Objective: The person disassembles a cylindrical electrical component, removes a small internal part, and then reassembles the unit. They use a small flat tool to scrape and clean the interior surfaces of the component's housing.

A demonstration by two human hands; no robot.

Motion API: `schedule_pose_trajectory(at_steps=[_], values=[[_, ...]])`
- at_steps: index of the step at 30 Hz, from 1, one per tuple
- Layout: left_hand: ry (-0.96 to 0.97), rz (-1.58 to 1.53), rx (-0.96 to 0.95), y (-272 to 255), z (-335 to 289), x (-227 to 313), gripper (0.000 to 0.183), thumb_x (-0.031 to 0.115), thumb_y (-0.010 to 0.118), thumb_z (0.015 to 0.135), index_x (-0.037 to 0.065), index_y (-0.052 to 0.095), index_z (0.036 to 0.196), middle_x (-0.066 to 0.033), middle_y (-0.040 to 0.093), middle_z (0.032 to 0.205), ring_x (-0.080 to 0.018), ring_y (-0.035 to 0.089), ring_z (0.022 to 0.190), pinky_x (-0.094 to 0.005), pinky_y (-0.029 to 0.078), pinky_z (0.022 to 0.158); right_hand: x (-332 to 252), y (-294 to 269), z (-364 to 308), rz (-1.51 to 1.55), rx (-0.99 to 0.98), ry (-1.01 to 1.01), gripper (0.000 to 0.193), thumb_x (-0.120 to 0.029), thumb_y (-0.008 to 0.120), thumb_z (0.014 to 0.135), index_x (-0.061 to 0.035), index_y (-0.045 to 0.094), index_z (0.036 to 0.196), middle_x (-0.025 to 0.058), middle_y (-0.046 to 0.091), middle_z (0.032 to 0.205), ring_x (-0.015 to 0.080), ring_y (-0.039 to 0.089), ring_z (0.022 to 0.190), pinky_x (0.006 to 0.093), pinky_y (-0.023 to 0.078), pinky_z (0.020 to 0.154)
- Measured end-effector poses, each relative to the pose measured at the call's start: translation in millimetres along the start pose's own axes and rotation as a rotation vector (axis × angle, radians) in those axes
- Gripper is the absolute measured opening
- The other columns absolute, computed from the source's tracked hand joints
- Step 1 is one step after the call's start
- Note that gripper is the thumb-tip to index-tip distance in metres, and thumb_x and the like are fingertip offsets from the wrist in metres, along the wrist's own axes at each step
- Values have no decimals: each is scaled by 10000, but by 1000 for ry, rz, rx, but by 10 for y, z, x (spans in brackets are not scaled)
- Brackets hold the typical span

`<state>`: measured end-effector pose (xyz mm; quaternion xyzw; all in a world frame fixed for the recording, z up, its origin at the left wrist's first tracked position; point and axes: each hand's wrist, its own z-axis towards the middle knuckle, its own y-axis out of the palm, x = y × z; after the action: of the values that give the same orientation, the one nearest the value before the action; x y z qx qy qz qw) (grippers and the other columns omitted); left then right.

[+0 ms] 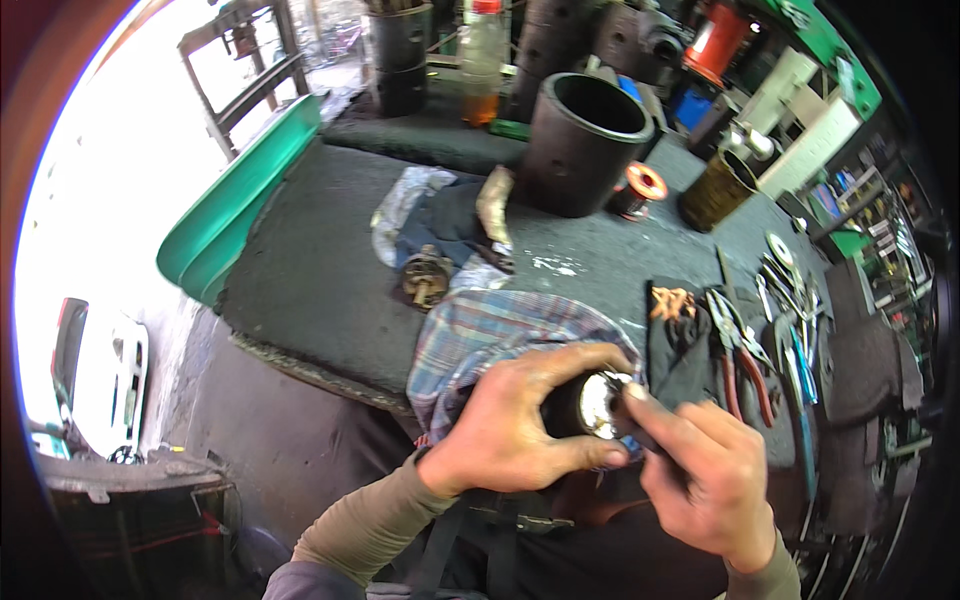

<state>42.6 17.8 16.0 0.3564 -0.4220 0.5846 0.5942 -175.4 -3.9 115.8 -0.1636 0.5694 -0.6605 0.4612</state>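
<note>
My left hand [515, 425] is wrapped round a dark cylindrical part [562, 408] with a shiny metal end face [602, 405], which points to the right. Curled fingers of my right hand [705, 465] reach to that end face, thumb and forefinger close to its rim. Whether something small is pinched there is hidden by the fingers and blur. A plaid cloth [510, 330] lies bunched on the table edge just beyond my left hand. Farther back, a dirty round metal part with a shaft [426, 280] rests on a dark blue rag [440, 225].
On the dark table [310, 260] stand a large black cylinder [575, 165], a copper wire spool [640, 188] and a rusty can [715, 192]. Red-handled pliers [740, 350] and several tools lie at right. A bottle [482, 70] stands behind; a green trough-shaped panel [235, 205] borders the left.
</note>
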Motion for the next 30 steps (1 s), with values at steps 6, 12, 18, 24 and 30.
schedule_pose_trajectory(at_steps=[6, 12, 18, 24, 30], values=[[8, 23, -17, 54, 40, 31, 758, 243, 1037, 700, -1, 701, 1335, -137, 767, 1234, -218, 729, 1154, -373, 559, 1031, -70, -233, -244, -14, -106, 86, 581, 51, 727, 760, -31, 746, 1335, 79, 522, 728, 278, 543, 631, 402, 447, 581], [-37, -12, -17, -18, -28, 2, 770, 258, 1047, 684, -9, 707, 1321, -136, 768, 1228, -211, 725, 1160, -375, 554, 1040, -58, -96, -123, 5, -98, 49, 637, 40, 759, 735, -56, 733, 1365, 52, 553, 765, 264, 561, 666, 382, 475, 608], [2, -3, -9, 17, 5, -24, 769, 281, 1048, 690, -12, 706, 1313, -135, 764, 1228, -204, 722, 1148, -368, 554, 1032, -11, -19, -77, 29, -22, 27, 650, 51, 755, 726, -55, 734, 1367, 55, 559, 746, 260, 553, 639, 377, 476, 590], [-52, -33, -61, 82, 54, 24, 750, 241, 1044, 694, -5, 707, 1318, -128, 756, 1220, -193, 707, 1158, -359, 545, 1043, -65, -250, -314, 1, -118, 91, 617, 31, 759, 744, -42, 729, 1357, 56, 547, 771, 258, 571, 673, 388, 490, 623], [-9, -30, -13, -15, -28, -51, 778, 271, 1047, 690, -15, 696, 1322, -121, 753, 1229, -193, 712, 1141, -359, 555, 1027, -33, -91, -97, 10, -105, 27, 622, 40, 758, 757, -37, 720, 1374, 64, 544, 768, 261, 577, 676, 392, 483, 615]])
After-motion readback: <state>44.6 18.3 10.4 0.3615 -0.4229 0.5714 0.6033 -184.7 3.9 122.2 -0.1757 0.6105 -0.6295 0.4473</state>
